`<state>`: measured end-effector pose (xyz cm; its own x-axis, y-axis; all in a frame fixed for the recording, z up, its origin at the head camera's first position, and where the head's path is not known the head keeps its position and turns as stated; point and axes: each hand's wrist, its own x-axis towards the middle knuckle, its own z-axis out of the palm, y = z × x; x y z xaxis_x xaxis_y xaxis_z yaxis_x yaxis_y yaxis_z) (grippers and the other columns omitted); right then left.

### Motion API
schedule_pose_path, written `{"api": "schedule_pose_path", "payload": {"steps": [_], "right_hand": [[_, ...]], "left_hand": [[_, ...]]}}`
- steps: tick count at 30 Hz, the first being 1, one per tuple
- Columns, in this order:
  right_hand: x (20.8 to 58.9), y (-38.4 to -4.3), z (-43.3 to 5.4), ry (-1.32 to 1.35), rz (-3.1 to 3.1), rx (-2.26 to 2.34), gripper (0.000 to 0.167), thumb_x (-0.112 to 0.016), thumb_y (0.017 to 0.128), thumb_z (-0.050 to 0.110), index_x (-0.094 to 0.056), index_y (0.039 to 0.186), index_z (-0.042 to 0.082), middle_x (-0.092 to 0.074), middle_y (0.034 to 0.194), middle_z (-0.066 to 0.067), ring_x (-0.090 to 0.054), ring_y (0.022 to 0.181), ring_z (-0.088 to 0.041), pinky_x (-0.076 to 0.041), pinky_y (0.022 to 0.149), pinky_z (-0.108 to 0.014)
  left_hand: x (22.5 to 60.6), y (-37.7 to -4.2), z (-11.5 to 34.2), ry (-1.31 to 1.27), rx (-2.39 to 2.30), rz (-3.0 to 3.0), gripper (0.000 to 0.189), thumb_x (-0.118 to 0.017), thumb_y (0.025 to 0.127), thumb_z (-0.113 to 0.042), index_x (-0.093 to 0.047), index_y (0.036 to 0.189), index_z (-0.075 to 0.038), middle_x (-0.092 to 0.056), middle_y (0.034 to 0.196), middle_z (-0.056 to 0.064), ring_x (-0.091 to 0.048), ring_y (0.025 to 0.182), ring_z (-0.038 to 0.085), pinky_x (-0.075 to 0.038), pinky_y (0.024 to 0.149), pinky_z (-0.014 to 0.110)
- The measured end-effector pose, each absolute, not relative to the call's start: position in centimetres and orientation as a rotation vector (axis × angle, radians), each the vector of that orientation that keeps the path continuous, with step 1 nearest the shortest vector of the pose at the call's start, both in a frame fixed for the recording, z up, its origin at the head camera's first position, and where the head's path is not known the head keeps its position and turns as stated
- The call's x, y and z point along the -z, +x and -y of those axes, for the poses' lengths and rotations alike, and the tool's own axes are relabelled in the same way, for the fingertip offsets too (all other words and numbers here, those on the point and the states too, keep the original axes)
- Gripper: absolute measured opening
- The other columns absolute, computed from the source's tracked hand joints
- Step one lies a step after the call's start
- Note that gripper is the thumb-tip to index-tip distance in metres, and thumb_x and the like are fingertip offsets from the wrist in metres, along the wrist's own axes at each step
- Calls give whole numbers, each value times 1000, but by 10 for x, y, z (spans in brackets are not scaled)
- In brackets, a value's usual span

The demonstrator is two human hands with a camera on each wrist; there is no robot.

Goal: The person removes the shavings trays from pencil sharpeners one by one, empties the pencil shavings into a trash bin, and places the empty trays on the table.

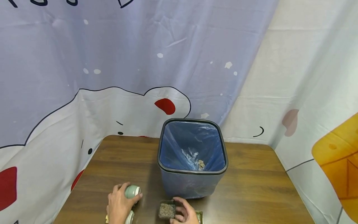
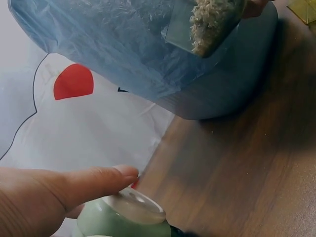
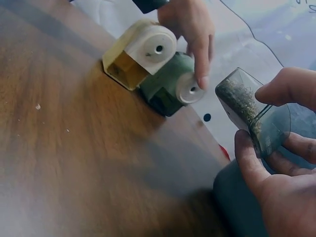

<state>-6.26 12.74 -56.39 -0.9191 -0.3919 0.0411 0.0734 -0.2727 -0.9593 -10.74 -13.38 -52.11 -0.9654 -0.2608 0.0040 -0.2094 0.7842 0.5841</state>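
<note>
My left hand (image 1: 120, 203) grips a green desktop pencil sharpener (image 1: 130, 192), thumb on its pale round end. A yellow pencil sharpener (image 3: 131, 57) stands right beside the green one in the right wrist view; both show a hollow drawer opening low on the body. Between thumb and fingers, my right hand (image 1: 185, 212) holds a clear shavings drawer (image 1: 167, 210) part-filled with pencil shavings (image 2: 210, 22). That drawer is above the table, close to the near side of the bin (image 1: 193, 183).
The bin has a dark rim and a blue plastic liner (image 1: 174, 143), with some shavings (image 1: 201, 165) at the bottom. A yellowish see-through piece (image 1: 199, 217) lies on the wooden table (image 1: 251, 177) by my right hand. A printed cloth (image 1: 139, 118) hangs behind the table.
</note>
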Motion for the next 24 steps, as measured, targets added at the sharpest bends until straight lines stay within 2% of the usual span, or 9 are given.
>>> {"api": "schedule_pose_path", "payload": {"steps": [8,14,18,24], "right_hand": [[565,-64,-142,-334,-1634,2283,75,-66,75,-3,-23,136,-10,-54,116,-20,-62,93,-21,-51,75,-33],[570,-62,-153,-464,-1680,2344,69,-64,77,-5,-25,133,-11,-51,117,-25,-61,96,-20,-51,75,-32],[570,-61,-159,-418,-1745,2365,71,-65,75,-5,-25,133,-13,-51,115,-26,-61,95,-18,-51,75,-30],[573,-59,-164,-387,-1781,2367,71,-65,75,-5,-25,133,-14,-53,111,-28,-62,92,-20,-51,75,-30]], "left_hand": [[521,-110,131,382,925,2878,77,-71,64,-61,-58,120,-10,-46,125,23,-44,102,53,-40,75,62],[517,-109,129,394,940,2854,69,-70,70,-55,-58,119,-8,-46,123,26,-44,102,50,-39,75,60],[514,-108,127,426,969,2742,60,-72,71,-49,-62,113,-7,-49,119,25,-43,104,50,-40,73,60],[511,-110,122,416,1092,2441,45,-76,71,-40,-67,97,-4,-55,109,21,-46,102,44,-37,80,58]]}}
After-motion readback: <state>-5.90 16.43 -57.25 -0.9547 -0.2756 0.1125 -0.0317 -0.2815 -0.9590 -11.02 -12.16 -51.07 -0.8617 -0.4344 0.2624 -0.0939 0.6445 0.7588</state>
